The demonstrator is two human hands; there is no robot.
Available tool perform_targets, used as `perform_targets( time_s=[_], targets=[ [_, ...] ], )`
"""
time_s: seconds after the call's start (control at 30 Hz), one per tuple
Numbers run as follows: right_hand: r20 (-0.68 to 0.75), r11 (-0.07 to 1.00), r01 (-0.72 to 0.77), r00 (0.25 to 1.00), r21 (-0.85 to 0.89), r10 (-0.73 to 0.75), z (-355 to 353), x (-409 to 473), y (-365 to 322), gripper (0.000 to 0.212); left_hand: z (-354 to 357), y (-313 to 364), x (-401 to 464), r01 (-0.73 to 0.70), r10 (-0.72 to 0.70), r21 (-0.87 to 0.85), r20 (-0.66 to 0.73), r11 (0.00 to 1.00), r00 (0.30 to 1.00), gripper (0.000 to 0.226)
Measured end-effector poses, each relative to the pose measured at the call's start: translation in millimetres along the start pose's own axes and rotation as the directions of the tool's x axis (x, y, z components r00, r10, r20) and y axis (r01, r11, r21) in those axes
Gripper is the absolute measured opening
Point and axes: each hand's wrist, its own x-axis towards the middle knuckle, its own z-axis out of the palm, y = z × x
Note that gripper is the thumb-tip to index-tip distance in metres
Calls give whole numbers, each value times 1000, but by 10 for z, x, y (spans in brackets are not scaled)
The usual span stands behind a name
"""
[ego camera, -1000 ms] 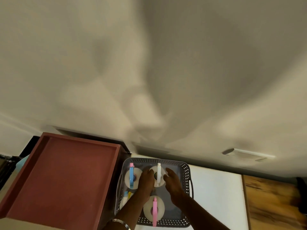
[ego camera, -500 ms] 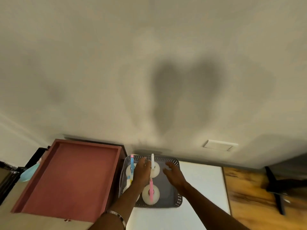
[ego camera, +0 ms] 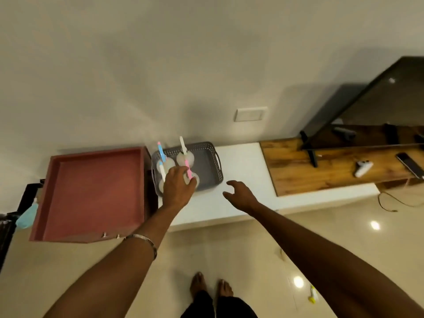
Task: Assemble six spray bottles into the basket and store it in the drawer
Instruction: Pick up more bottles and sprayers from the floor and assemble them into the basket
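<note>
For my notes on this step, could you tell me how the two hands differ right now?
The left hand is over the basket, among the bottles, by the pink-topped bottle; the right hand hovers above the white counter, outside the basket. The left hand's fingers are hidden behind its back, so its grip is unclear; the right hand's fingers are spread and hold nothing. Both reach forward with bare forearms.

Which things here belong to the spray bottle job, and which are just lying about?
Part of the job:
grey perforated plastic basket
pink-nozzled spray bottle
white-nozzled spray bottle
blue-nozzled spray bottle
open reddish-brown drawer

Just lying about:
white game controller
dark remote
black television
</note>
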Motion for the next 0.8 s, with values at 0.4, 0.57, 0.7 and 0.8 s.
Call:
perform_targets(
  time_s=[0.4,0.57,0.7,0.8],
  targets=[
    [-80,986,-129,987,107,138,188,-1682,1453,56,698,299,-1718,-229,208,102,180,968,961,43],
    [-122,961,-204,966,188,229,459,-2533,2206,57,1123,486,-2498,-293,262,76,282,953,923,44],
    [-125,906,-315,924,282,360,726,-3206,2771,58,1436,571,-3076,-340,288,66,397,938,872,46],
    [-123,848,-386,882,363,454,919,-3673,3105,57,1624,591,-3427,-373,286,79,502,925,816,49]
  ],
)
